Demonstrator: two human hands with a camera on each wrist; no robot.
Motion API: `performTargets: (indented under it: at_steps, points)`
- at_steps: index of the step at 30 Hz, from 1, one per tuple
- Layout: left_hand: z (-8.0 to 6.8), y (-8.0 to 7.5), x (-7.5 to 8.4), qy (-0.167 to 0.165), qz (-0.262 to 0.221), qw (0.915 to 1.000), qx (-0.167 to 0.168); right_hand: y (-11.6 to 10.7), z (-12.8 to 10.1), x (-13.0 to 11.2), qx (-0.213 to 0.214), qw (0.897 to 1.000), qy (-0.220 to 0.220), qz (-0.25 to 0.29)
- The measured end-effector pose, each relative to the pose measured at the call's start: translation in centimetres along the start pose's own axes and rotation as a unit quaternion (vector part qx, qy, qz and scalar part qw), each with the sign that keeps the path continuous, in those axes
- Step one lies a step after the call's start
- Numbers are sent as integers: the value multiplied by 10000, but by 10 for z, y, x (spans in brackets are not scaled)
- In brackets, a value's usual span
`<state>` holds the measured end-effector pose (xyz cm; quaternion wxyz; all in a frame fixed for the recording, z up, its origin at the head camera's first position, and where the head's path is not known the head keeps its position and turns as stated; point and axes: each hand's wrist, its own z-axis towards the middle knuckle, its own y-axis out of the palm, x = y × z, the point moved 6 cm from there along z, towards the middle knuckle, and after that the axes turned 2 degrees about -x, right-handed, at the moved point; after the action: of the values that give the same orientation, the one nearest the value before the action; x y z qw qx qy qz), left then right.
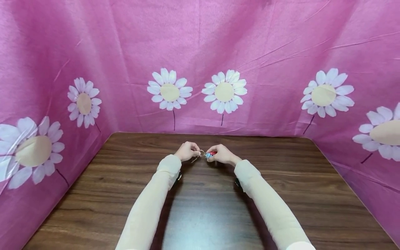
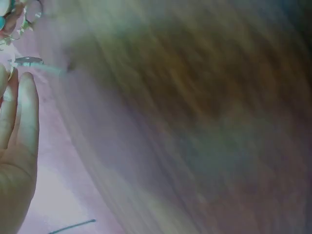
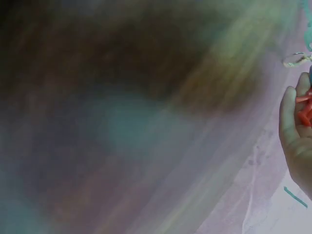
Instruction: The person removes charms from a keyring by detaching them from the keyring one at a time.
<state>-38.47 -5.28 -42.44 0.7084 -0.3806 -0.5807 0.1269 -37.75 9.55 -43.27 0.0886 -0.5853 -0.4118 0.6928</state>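
Observation:
Above the far part of the table, my left hand (image 1: 186,151) pinches a metal key ring (image 1: 202,150) between thumb and fingertips. A thin, key-like metal piece (image 1: 195,159) hangs below those fingers; the left wrist view shows its flat, elongated shape (image 2: 28,61). Facing it, my right hand (image 1: 223,155) grips a small red and blue charm (image 1: 208,155) beside the ring. In the right wrist view the charm's red part (image 3: 305,113) lies against the fingers, with a metal clasp (image 3: 294,60) just beyond the fingertips. The fingers cover part of the charm.
The brown wood-grain table (image 1: 200,208) spreads under both forearms. A pink cloth (image 1: 193,41) with large white daisies stands around its back and sides, close to the table's far edge (image 1: 150,134).

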Motion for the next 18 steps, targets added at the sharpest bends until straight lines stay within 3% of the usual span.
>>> performTargets:
  at_steps: [9, 15, 18]
  points:
    - [-2, 0, 21, 387, -714, 9966, 135, -19, -16, -7, 206, 9995, -104, 227]
    - [-17, -7, 42, 605, -728, 9939, 571, -24, -33, -16, 492, 9980, -166, 366]
    - [-29, -4, 49, 596, -1397, 9864, 630, -23, -45, -21, 687, 9966, -120, 441]
